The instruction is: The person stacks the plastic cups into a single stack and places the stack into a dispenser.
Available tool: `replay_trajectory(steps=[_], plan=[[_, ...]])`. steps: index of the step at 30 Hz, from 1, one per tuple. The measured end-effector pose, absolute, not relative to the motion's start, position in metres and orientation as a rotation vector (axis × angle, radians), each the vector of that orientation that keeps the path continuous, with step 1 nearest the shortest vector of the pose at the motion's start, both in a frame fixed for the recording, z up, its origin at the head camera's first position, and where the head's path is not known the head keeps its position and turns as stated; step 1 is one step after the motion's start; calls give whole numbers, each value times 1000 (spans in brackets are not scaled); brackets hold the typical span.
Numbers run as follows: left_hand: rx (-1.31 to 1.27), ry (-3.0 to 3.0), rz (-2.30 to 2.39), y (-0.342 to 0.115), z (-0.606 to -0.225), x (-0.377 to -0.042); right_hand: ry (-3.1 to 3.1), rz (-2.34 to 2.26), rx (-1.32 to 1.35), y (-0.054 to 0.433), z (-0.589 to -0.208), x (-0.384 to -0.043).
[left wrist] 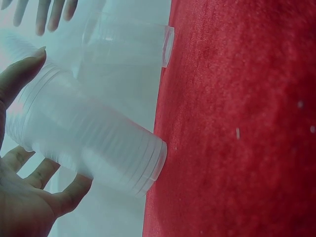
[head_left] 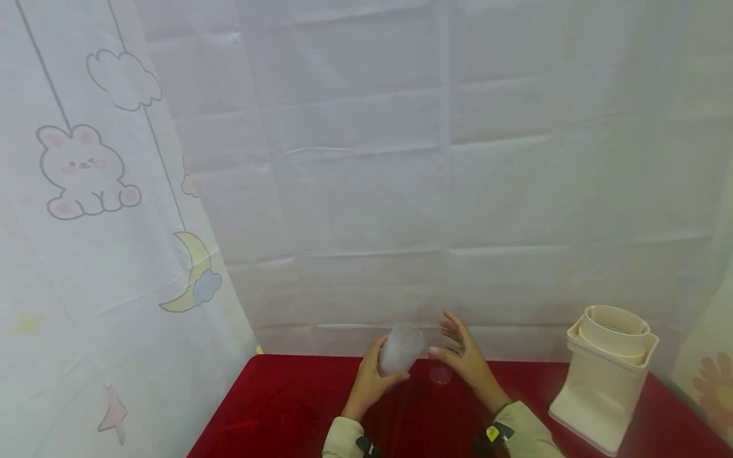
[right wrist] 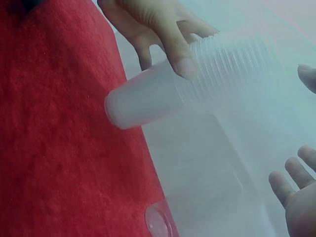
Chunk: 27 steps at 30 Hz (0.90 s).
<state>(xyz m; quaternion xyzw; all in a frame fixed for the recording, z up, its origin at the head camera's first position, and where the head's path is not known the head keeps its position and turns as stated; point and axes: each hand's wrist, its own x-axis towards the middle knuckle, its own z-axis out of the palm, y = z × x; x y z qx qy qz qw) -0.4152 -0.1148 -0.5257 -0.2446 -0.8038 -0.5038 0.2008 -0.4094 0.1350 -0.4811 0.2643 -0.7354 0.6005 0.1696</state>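
Note:
A stack of nested clear plastic cups is gripped in my left hand, thumb on one side and fingers round the other. The stack leans, its base end low by the red cloth in the left wrist view. A single clear plastic cup stands upright on the cloth to the right of the stack; its base shows at the bottom of the right wrist view. My right hand is beside that cup, fingers spread and holding nothing. In the right wrist view its fingertips are apart from the stack.
A cream plastic stand with a round ring-shaped piece in its top is at the right of the table. Red cloth covers the table. A creased white sheet hangs behind, and a printed sheet hangs at the left.

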Motion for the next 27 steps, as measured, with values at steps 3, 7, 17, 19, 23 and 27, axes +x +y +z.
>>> replay_trajectory(steps=[3,7,17,19,23,27], plan=[[-690,-2239,-1412,-115,-525,-415,-2091,1694,730,138,-481,-410],[-692,-2243,-1403,-114,-525,-415,-2079,1700,722,142,-480,-411],[-678,-2253,-1446,-114,-526,-415,-2072,1683,712,151,-480,-412],[-682,-2244,-1456,-114,-526,-415,-2069,1676,704,153,-480,-412],[-678,-2244,-1467,-114,-525,-414,-2077,1667,690,156,-482,-414],[-676,-2244,-1456,-115,-523,-413,-2090,1663,674,158,-484,-416]])
